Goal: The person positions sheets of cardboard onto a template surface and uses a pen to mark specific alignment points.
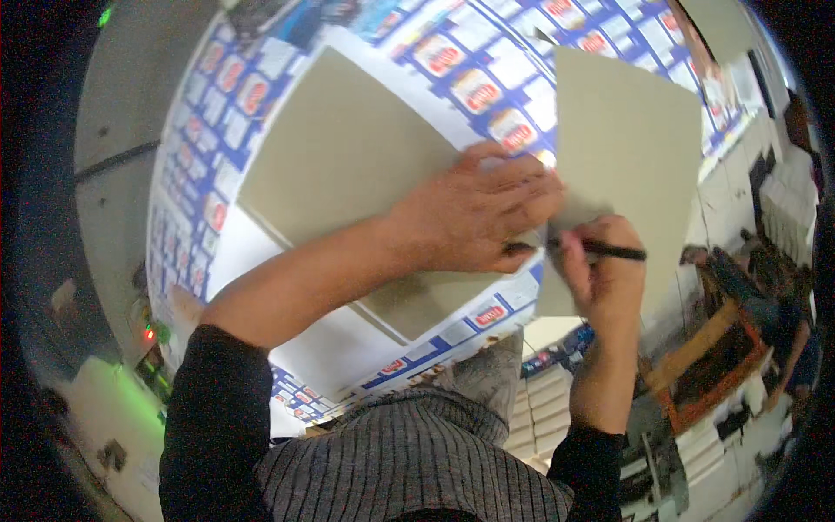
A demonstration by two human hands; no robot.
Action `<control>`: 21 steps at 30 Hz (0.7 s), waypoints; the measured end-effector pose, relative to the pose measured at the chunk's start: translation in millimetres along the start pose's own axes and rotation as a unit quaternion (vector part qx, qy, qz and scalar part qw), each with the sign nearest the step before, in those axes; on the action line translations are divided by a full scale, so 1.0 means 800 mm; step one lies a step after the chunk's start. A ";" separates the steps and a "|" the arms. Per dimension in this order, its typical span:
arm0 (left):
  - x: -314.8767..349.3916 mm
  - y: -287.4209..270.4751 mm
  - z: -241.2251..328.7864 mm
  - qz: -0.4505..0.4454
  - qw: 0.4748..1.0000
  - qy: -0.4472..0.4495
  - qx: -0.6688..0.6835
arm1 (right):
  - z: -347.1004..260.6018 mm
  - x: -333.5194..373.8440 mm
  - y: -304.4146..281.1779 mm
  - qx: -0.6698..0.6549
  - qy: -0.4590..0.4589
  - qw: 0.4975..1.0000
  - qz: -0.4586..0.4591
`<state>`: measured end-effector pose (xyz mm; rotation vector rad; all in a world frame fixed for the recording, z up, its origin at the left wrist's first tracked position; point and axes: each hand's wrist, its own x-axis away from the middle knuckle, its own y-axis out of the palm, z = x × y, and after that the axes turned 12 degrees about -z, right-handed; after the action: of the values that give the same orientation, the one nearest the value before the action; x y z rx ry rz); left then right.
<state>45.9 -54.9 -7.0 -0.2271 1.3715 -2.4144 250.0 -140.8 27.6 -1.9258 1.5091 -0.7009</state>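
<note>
My left hand [483,213] lies across the right corner of a grey-beige board [339,139], fingers bent a little and pointing right, pressing down rather than wrapped round anything. White paper shows along this board's edges. My right hand [609,270] pinches a slim black stick-like tool [617,250], perhaps a pen; its tip is hidden near my left fingers. Beneath my right hand is a second grey-beige board [626,148], its left edge close to my left fingertips. Both boards lie over printed sheets [474,87] with a blue, white and red pattern.
The printed sheets spread over the work surface and reach its near edge. On the right stand an orange-brown wooden frame [709,365] and pale stacks [787,204]. At left, a small red light [150,333] and a green glow [139,396] show beside the surface.
</note>
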 end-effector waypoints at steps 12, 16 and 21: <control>-0.004 0.036 0.016 0.036 0.998 0.040 -0.040 | 0.082 0.098 -0.073 -0.142 0.218 0.924 0.281; -0.005 0.029 0.008 0.064 0.995 0.056 -0.059 | 0.252 0.160 -0.057 -0.066 0.094 0.982 0.153; -0.007 0.029 0.020 0.011 0.997 -0.024 -0.070 | 0.101 0.079 -0.080 -0.242 0.364 0.899 0.008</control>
<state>61.5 -76.2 -18.3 -0.3015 1.5150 -2.2827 364.0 -180.1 21.6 -2.1074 2.3306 -1.2246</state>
